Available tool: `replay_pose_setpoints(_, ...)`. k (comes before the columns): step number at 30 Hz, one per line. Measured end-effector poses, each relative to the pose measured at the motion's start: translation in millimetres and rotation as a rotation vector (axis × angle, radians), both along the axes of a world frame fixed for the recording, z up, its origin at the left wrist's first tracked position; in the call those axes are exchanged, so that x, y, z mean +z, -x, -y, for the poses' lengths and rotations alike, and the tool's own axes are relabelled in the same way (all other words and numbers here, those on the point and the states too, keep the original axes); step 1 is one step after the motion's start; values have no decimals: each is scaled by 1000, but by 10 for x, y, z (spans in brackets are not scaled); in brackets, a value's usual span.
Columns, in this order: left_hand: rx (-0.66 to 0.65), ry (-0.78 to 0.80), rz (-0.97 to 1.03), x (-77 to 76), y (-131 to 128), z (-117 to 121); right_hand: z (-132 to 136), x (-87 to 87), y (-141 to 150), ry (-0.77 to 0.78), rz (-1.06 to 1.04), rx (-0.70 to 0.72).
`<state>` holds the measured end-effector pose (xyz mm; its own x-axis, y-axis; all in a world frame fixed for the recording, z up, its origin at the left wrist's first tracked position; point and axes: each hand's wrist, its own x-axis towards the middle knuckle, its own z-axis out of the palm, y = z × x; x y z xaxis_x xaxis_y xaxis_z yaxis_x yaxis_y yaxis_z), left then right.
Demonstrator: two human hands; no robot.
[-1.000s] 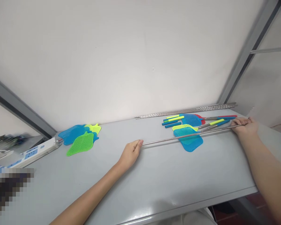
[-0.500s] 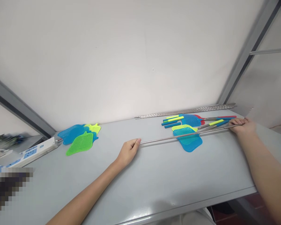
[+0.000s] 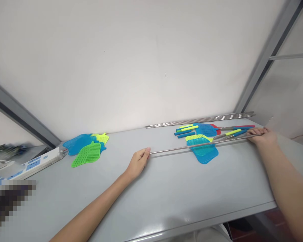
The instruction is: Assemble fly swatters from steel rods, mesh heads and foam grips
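A thin metal telescopic rod [image 3: 169,150] stretches between my two hands above the table. Its left end is pinched in my left hand [image 3: 138,162], thumb on top. My right hand [image 3: 262,137] is closed around its other end at the far right. Beneath the rod lie fly swatters with a yellow mesh head [image 3: 197,137] and a blue mesh head [image 3: 205,156]. Their yellow and blue handles [image 3: 232,132] point towards my right hand. Behind them is another blue swatter head [image 3: 205,130], overlapping a red one [image 3: 218,132].
Loose yellow and blue handle tubes [image 3: 186,134] lie left of the swatters. A bundle of metal rods [image 3: 202,120] runs along the wall. Green [image 3: 88,154], blue [image 3: 78,144] and yellow swatter heads are piled at the left. A white power strip [image 3: 37,163] sits beside them on the grey table [image 3: 171,191].
My left hand has shifted very slightly left and up with the rod's end. My right hand keeps its hold, and the things on the table have stayed put.
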<state>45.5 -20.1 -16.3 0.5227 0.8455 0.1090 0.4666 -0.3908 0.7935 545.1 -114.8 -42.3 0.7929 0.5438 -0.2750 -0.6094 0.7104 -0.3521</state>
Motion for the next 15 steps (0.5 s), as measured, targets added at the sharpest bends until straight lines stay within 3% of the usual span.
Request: replay_pose_setpoints(15,-37,-42,-18,60,-9,39,-16,10,-2,30,-13,-3)
